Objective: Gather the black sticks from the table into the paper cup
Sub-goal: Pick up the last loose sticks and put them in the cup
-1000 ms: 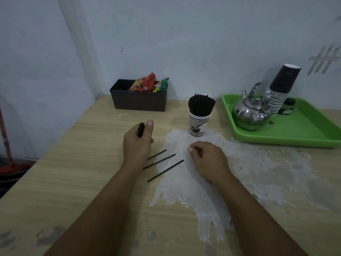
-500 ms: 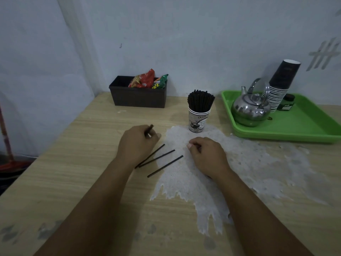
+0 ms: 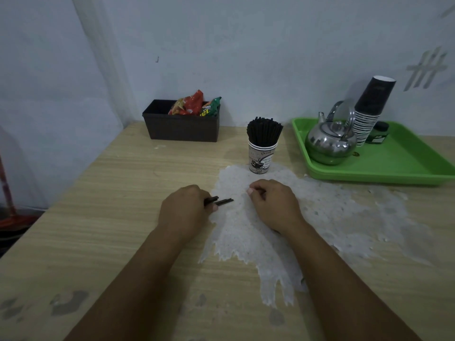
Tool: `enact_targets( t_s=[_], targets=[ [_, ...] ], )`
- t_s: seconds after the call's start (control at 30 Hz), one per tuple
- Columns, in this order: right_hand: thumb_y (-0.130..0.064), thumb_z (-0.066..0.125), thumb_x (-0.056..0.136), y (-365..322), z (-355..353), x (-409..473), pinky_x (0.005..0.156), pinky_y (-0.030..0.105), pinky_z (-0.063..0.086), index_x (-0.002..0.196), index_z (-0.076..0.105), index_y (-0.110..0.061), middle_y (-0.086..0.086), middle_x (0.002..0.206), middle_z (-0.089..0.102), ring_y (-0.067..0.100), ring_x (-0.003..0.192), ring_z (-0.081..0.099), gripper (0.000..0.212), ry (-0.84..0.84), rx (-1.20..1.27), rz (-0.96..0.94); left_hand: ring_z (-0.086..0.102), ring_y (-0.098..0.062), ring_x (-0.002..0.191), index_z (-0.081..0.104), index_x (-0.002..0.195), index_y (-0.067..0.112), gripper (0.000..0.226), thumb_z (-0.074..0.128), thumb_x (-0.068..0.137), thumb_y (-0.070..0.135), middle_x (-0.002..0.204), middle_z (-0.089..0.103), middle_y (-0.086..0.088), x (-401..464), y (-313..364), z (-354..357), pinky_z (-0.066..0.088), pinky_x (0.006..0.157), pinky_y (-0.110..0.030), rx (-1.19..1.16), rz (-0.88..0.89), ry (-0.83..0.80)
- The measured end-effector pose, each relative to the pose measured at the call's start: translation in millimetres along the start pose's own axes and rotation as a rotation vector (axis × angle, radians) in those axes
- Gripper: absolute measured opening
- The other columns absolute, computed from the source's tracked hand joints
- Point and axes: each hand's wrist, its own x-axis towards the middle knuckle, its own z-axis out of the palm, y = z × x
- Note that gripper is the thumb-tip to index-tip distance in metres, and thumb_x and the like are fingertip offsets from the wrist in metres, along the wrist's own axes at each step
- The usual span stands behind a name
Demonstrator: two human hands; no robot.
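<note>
A printed paper cup (image 3: 262,157) stands upright at the middle back of the wooden table, packed with black sticks (image 3: 264,130). My left hand (image 3: 183,210) lies knuckles-up on the table in front of the cup and to its left, shut on a small bundle of black sticks (image 3: 221,201). Their ends poke out to the right, low over the table. My right hand (image 3: 273,205) rests beside them as a loose fist, fingers curled under. A dark bit shows under its fingertips; I cannot tell what it is. No loose stick is visible on the table.
A black box (image 3: 181,130) with snack packets stands at the back left. At the right, a green tray (image 3: 398,166) carries a steel kettle (image 3: 330,141), a leaning stack of paper cups (image 3: 369,112) and a small dark jar (image 3: 378,135). A white worn patch (image 3: 246,242) covers the table's middle.
My left hand came down from upright onto the three loose sticks; they no longer lie apart on the table, and stick ends now stick out of its grip. My right hand stayed still.
</note>
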Motion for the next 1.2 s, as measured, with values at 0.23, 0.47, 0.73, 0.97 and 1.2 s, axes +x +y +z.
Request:
enact_targets(
  t_s=[0.23,0.47,0.73,0.97,1.2],
  targets=[
    [-0.038,0.056,0.093,0.0,-0.1,0.5,0.084,0.033,0.051,0.107,0.071,-0.024,-0.001,0.103,0.068,0.018,0.092,0.062,0.024,-0.005,0.001,-0.002,0.049,-0.02,0.094,0.054,0.105,0.014,0.028,0.062,0.086,0.033,0.102,0.052,-0.001,2.4,5.2,14.0,0.034,0.063,-0.029,0.257,0.095,0.0],
    [-0.038,0.056,0.094,0.8,-0.1,0.9,0.083,0.032,0.05,0.109,0.07,-0.025,-0.002,0.105,0.067,0.017,0.092,0.061,0.025,-0.008,-0.003,-0.005,0.048,-0.025,0.084,0.046,0.097,0.013,0.007,0.042,0.095,0.018,0.084,0.05,-0.002,10.6,2.2,15.5,0.032,0.058,-0.034,0.024,0.076,0.131],
    [-0.038,0.055,0.094,1.4,0.0,0.8,0.083,0.031,0.05,0.109,0.07,-0.025,-0.002,0.105,0.067,0.016,0.092,0.061,0.025,-0.008,-0.001,-0.006,0.044,-0.005,0.05,0.053,0.087,0.019,0.024,0.043,0.098,0.038,0.06,0.048,0.006,22.1,21.5,0.6,0.033,0.046,-0.019,-0.798,-0.066,0.468],
    [-0.039,0.055,0.094,2.5,1.0,1.7,0.086,0.033,0.051,0.111,0.07,-0.025,-0.002,0.106,0.067,0.017,0.094,0.062,0.026,-0.012,-0.003,0.0,0.051,-0.011,0.055,0.052,0.077,0.015,0.035,0.048,0.093,0.046,0.061,0.053,-0.003,24.2,23.7,12.2,0.045,0.052,-0.025,-1.144,-0.277,0.48],
    [-0.04,0.055,0.094,1.6,0.5,1.4,0.084,0.03,0.05,0.112,0.069,-0.025,-0.003,0.107,0.067,0.015,0.094,0.061,0.027,-0.014,-0.007,0.001,0.052,-0.018,0.052,0.056,0.079,0.015,0.037,0.06,0.082,0.052,0.056,0.054,-0.007,24.5,24.7,18.0,0.046,0.053,-0.033,-1.18,-0.266,0.418]
  ],
)
